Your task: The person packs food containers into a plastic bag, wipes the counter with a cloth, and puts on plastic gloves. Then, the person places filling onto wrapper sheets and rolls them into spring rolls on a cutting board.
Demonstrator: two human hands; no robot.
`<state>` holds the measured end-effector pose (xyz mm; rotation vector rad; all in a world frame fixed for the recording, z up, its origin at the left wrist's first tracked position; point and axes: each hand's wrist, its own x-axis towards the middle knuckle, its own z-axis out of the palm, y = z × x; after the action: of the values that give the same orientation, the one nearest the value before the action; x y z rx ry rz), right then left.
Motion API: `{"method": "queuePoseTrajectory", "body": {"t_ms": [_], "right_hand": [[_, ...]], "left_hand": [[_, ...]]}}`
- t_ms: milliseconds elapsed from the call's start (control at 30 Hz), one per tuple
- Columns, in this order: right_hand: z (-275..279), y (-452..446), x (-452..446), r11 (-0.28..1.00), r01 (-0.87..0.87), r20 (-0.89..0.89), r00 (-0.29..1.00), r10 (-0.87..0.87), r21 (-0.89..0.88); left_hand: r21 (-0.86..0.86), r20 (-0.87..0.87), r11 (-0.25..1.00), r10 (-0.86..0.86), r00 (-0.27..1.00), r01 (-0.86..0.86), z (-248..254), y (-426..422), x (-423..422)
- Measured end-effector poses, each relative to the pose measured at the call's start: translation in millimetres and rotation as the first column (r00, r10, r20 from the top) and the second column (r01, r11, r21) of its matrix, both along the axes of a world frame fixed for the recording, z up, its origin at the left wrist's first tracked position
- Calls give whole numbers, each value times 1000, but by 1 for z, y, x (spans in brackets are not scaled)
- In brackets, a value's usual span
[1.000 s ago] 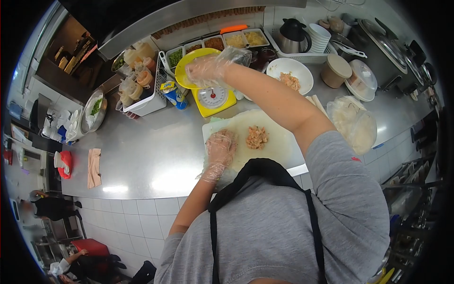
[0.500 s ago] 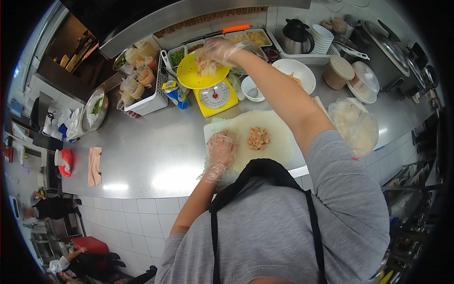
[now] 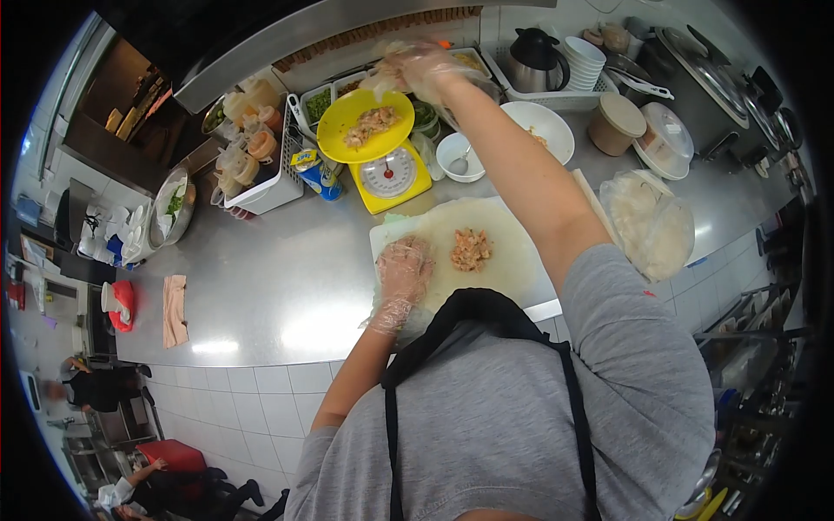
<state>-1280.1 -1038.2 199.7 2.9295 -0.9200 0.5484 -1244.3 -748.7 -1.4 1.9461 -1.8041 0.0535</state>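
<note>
My left hand (image 3: 405, 267), in a clear plastic glove, lies flat at the left of a white cutting board (image 3: 546, 307), fingers stretched out. Beside it, a mound of chopped meat mixture (image 3: 472, 250) sits on a pale round sheet (image 3: 514, 227). My right hand (image 3: 417, 68), also gloved, is above the back rim of a yellow dish (image 3: 333, 137); motion blur hides its fingers and anything in them. More meat mixture (image 3: 372, 128) lies in this dish, which stands on a yellow dial scale (image 3: 388, 179).
Near the scale stand a blue can (image 3: 318, 176), a small white bowl (image 3: 458, 159) with a spoon and a larger white bowl (image 3: 556, 135). A basket of sauce bottles (image 3: 276, 193) is left. A bag of pale sheets (image 3: 647, 221) lies right. Co-workers stand lower left.
My right hand has risen up and back from the yellow dish, exposing the meat mixture there. My left hand stays on the board. The whole view has shifted slightly.
</note>
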Motion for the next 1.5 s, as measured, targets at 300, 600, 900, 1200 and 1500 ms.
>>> {"method": "queuePoseTrajectory", "body": {"t_ms": [300,600,900,1200,1500], "right_hand": [[-48,-49,-133,883,459,-486,796,-360,96],[-183,-142,-190,861,472,-520,792,-321,188],[-60,-61,-212,923,315,-39,948,-315,221],[-52,-45,-164,955,42,675,699,-238,293],[8,62,8,948,-306,-4,952,306,-88]], "left_hand": [[-50,-6,998,-41,999,41,-4,-1,4],[-30,5,999,-22,1000,22,-2,0,3],[0,-12,1000,4,1000,-4,0,1,0],[8,8,1000,-3,1000,3,1,1,0],[-43,-7,999,-25,1000,25,-2,1,2]]}}
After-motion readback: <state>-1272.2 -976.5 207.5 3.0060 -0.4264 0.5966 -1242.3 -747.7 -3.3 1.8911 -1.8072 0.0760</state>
